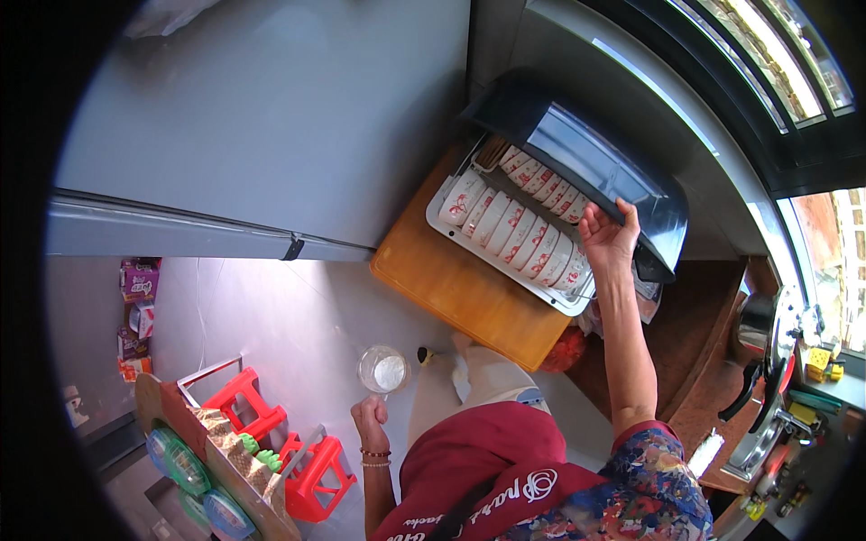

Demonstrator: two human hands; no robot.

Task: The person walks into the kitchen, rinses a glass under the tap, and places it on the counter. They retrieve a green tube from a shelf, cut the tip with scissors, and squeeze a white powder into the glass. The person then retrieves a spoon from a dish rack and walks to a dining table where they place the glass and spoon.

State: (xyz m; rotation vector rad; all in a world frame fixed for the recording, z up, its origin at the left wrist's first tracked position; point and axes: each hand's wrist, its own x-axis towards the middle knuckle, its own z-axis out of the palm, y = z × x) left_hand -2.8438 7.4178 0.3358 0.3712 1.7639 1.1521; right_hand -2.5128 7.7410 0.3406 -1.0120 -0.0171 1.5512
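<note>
My left hand (pixel 370 417), with bead bracelets at the wrist, is closed around the handle of a clear glass mug (pixel 364 368). Something white lies inside the mug; I cannot make out what it is. On the right, my right hand (pixel 610 236) grips the lower edge of the dark lid (pixel 577 144) of a dish box. The lid is raised and tilted back. Below it, the white tray (pixel 442 221) of the box holds two rows of patterned bowls (pixel 514 236) standing on edge. Brown chopsticks (pixel 492 151) stand at the tray's far left corner.
The box rests on a wooden cabinet (pixel 451 298) beside a large grey fridge (pixel 271 117). Red plastic stools (pixel 316 478) stand at the lower left. A pot (pixel 756 323) sits on the right counter (pixel 704 397), under the window. A red bag (pixel 565 350) lies beside the cabinet.
</note>
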